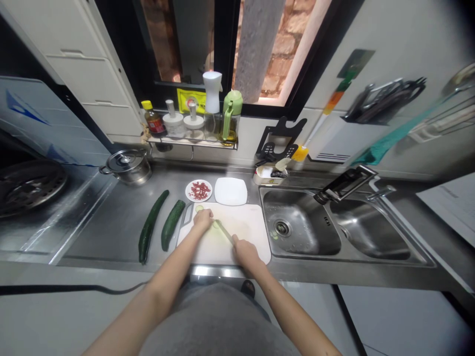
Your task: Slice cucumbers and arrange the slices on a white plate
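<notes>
Right hand [245, 251]: closed around the near end of the knife [224, 232]
Left hand [203, 221]: fingers drawn together over the cutting board [232, 254]; pinched item, if any, cannot be told
Knife: slanted above the board, far end by a pale green slice [215, 224]
Cucumbers [173, 225]: two, on the worktop [107, 222], left of the board
Behind board: plate of red pieces [188, 193], white plate [230, 191]
</notes>
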The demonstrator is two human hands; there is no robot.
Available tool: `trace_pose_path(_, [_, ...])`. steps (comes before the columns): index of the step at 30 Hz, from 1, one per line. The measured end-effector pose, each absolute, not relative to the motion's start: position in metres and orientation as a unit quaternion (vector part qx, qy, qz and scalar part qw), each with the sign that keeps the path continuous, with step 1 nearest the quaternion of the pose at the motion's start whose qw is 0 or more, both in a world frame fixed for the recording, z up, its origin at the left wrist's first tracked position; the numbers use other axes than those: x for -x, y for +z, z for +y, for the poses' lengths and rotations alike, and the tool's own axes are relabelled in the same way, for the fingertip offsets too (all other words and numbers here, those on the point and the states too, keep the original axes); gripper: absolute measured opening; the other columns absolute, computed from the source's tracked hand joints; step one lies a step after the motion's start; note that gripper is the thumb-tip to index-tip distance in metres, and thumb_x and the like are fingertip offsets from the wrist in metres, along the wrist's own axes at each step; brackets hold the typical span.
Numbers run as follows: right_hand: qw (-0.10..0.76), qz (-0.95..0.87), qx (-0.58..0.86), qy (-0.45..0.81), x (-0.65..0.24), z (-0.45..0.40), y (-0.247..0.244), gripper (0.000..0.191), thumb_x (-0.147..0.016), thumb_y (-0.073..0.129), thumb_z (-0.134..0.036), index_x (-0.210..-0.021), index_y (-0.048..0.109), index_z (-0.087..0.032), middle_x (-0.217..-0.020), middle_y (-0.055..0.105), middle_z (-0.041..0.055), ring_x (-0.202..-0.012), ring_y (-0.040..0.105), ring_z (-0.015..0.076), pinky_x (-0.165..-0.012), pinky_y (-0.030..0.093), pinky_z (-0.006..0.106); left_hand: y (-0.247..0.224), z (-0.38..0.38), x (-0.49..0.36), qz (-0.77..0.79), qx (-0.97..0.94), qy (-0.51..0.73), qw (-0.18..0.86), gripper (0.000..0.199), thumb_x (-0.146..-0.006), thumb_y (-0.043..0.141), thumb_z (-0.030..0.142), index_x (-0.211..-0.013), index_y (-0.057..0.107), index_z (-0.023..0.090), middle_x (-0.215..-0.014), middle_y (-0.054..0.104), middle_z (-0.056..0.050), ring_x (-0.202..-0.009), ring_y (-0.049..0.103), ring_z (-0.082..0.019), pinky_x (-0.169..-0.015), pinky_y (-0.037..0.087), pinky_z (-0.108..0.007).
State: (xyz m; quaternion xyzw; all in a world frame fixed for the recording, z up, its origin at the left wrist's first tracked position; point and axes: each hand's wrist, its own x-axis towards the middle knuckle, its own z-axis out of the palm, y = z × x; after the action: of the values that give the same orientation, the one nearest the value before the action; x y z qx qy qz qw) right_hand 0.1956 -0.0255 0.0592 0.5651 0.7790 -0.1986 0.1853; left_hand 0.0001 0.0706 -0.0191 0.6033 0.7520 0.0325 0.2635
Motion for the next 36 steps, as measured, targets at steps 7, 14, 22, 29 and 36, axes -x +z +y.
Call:
trace_pose_path(7, [0.185, 0.795, -0.550, -0.175, -0.195, -0.024, 0.052, 0.033, -0.092, 0.031, -0.011, -0.122, 0.043, -0.016, -0.093, 0.068, 0.0140, -0.091, 0.066, 0.0236, -0.071, 0.048, 0.032, -0.015, 0.071, 0.000, 0.752, -0.604, 0.023, 0.262, 0.020, -0.074, 0.065, 0.030, -0.094, 0.064, 0.024, -0.103, 0.069, -0.005, -0.098, 0.062, -0.020, -0.078, 0.045, -0.027])
trace_pose_path(14, [0.181, 0.803, -0.536, -0.185, -0.192, -0.017, 0.048, 0.031, -0.090, 0.032, -0.009, -0.119, 0.044, -0.015, -0.095, 0.068, 0.0152, -0.091, 0.067, 0.0243, -0.072, 0.049, 0.033, -0.013, 0.072, -0.001, 0.755, -0.601, 0.011, 0.260, 0.023, -0.074, 0.066, 0.030, -0.096, 0.064, 0.024, -0.106, 0.068, -0.006, -0.100, 0.062, -0.020, -0.080, 0.045, -0.025])
trace_pose_path(22, [0.177, 0.805, -0.536, -0.185, -0.194, -0.016, 0.043, 0.032, -0.090, 0.031, -0.009, -0.118, 0.044, -0.015, -0.094, 0.068, 0.0151, -0.090, 0.067, 0.0251, -0.070, 0.050, 0.035, -0.013, 0.073, -0.001, 0.754, -0.602, 0.001, 0.262, 0.023, -0.074, 0.066, 0.029, -0.096, 0.064, 0.024, -0.107, 0.068, -0.006, -0.100, 0.062, -0.020, -0.080, 0.045, -0.025])
trace_pose_path(29, [0.180, 0.802, -0.537, -0.186, -0.196, -0.013, 0.040, 0.033, -0.091, 0.031, -0.009, -0.121, 0.043, -0.016, -0.095, 0.068, 0.0155, -0.091, 0.067, 0.0241, -0.071, 0.049, 0.034, -0.012, 0.074, -0.002, 0.755, -0.601, -0.005, 0.263, 0.017, -0.075, 0.062, 0.027, -0.092, 0.065, 0.024, -0.104, 0.069, -0.006, -0.097, 0.064, -0.021, -0.077, 0.046, -0.027])
trace_pose_path(36, [0.188, 0.798, -0.536, -0.199, -0.195, -0.012, 0.046, 0.033, -0.092, 0.028, -0.010, -0.120, 0.044, -0.016, -0.097, 0.067, 0.0157, -0.092, 0.066, 0.0241, -0.072, 0.049, 0.033, -0.011, 0.075, -0.002, 0.752, -0.603, -0.011, 0.265, 0.018, -0.076, 0.061, 0.027, -0.093, 0.066, 0.023, -0.104, 0.069, -0.008, -0.099, 0.063, -0.022, -0.077, 0.047, -0.028])
